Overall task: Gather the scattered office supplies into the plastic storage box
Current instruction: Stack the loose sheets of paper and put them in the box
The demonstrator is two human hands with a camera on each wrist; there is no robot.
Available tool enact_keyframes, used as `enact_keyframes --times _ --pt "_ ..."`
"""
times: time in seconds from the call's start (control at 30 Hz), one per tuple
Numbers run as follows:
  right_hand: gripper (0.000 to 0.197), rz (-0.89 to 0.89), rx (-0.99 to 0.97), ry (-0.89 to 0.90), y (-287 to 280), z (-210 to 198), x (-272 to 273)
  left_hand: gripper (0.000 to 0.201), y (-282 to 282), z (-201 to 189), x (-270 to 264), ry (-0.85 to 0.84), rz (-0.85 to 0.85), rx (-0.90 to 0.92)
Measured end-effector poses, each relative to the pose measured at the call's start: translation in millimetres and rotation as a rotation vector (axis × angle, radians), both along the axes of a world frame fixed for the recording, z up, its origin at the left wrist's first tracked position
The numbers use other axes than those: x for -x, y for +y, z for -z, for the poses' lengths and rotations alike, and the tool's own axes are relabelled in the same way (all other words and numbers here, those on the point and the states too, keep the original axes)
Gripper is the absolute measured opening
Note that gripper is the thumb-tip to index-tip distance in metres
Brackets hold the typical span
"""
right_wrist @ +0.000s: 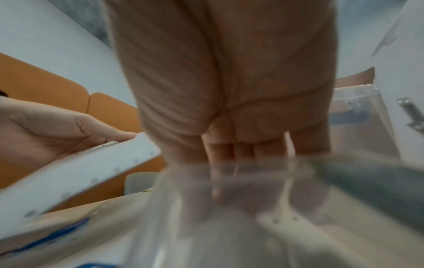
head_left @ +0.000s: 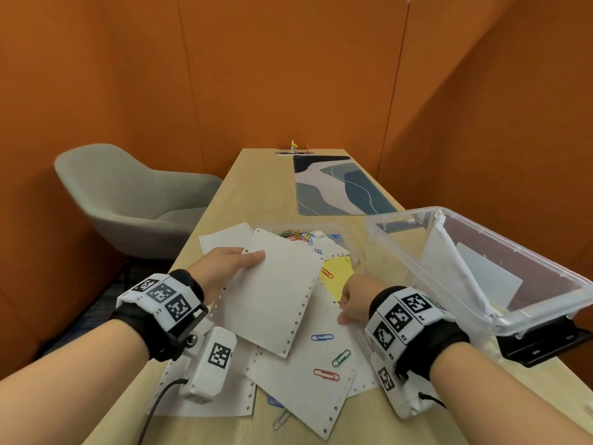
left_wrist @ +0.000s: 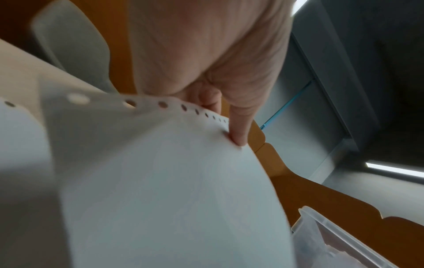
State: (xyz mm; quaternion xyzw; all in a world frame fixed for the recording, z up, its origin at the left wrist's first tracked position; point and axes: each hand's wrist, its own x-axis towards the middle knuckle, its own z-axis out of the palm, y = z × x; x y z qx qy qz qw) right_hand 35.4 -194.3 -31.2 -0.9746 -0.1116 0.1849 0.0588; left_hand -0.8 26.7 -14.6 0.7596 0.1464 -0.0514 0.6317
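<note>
While raised, left hand (head_left: 224, 268) pinching perforated sheet (head_left: 269, 293); right hand (head_left: 354, 298) curled, grip unclear.

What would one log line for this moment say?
left hand: holds perforated sheet | right hand: fingers curled, grasp unclear | plastic storage box: open, papers inside

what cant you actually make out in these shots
- Right hand: head view shows only its back; whether the curled fingers hold anything is hidden, and the right wrist view is smeared by clear plastic.
- Storage box: its right end runs off the head view's edge.
- Blue item under the lower sheets: mostly covered by paper.
- Held sheet: blurred in the left wrist view, any print unreadable.
</note>
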Motion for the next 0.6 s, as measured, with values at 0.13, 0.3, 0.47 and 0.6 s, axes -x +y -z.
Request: enact_keyframes --times 0.13,0.3,0.47,0.6 --pt "0.026 0.063 -0.208 -0.131 -3 -7 2 0.016 1 0 2 -0.032 0.120 0.013" --pt "0.020 0.126 -0.625 -0.344 1 -29 9 0.010 -13 -2 3 -0.070 0.236 0.035" --pt "0.009 0.183 -0.928 -0.433 7 -37 15 0.038 -16 -9 -3 -0.222 0.155 0.081" --pt "0.028 0.284 -0.650 -0.287 9 -19 8 0.029 -6 -21 -5 -0.353 -0.055 0.170"
